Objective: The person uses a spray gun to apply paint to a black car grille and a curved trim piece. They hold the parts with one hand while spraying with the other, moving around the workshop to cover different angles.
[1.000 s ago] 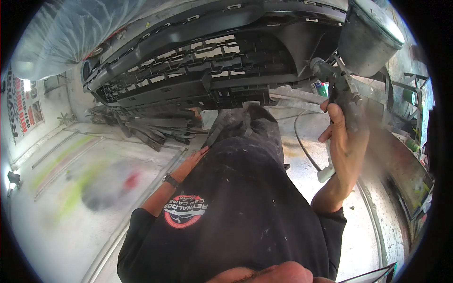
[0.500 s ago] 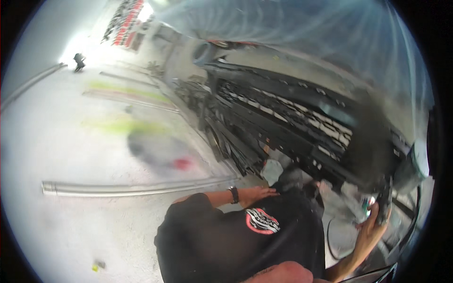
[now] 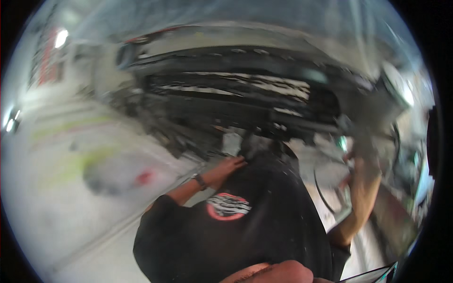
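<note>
A black car bumper [image 3: 198, 106] with mesh-filled openings stretches across in front of me, smeared by motion. My right hand [image 3: 357, 155] is raised at its right end, closed around what looks like a spray gun [image 3: 370, 106]. A grey cup [image 3: 395, 87] sits at the upper end of the gun, and the grip is blurred. My left hand [image 3: 233, 163], a dark watch on its wrist, lies at my waist with its fingers stretched out and nothing visibly held. Just above those fingers is a pale, crumpled piece [image 3: 231, 142], perhaps paper or cloth.
A thin dark hose [image 3: 320, 188] loops below the bumper's right end. Hazy translucent sheeting [image 3: 226, 14] hangs overhead. To the left spreads a white surface [image 3: 56, 226] with yellow, grey and red paint marks. A bright lamp [image 3: 12, 120] shows at the far left.
My view has turned, so the bumper appears more level and further left. My right hand has risen with the spray gun. The left hand stays by my waist.
</note>
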Tool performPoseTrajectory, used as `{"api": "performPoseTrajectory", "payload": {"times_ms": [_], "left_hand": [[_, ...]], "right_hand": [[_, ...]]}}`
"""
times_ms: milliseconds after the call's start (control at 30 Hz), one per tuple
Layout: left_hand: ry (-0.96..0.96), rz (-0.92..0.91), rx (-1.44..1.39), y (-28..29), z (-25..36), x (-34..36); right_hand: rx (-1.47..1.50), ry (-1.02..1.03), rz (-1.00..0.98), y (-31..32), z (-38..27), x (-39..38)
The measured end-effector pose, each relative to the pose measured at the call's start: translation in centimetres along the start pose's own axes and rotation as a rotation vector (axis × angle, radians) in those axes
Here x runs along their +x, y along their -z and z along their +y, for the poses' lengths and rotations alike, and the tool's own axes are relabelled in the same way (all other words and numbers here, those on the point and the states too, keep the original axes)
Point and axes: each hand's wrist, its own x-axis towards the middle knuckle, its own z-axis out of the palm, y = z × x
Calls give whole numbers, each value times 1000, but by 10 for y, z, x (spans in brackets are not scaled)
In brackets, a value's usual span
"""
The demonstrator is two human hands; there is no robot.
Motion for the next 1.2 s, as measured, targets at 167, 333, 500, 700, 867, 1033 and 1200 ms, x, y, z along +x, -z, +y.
{"api": "performPoseTrajectory", "payload": {"times_ms": [167, 333, 500, 700, 867, 1033, 1200], "left_hand": [[14, -138, -18, -14, -38, -5], [-38, -182, -35, 0, -54, -8], [-71, -194, -92, 20, -62, -12], [-125, -198, -130, 40, -66, -5], [-151, -212, -183, 41, -80, -9], [-181, -165, -180, 40, -92, -18], [-113, -189, -290, 45, -103, -32]], "right_hand": [[90, 12, 64, -34, -27, -5], [-28, -15, 314, -32, -22, -15], [-59, -70, 397, -45, -28, -7], [-95, -99, 245, -85, -42, -16], [56, -176, 324, -139, -53, -29], [91, -218, 310, -167, -61, -38], [46, -114, 371, -166, -52, -42]]}}
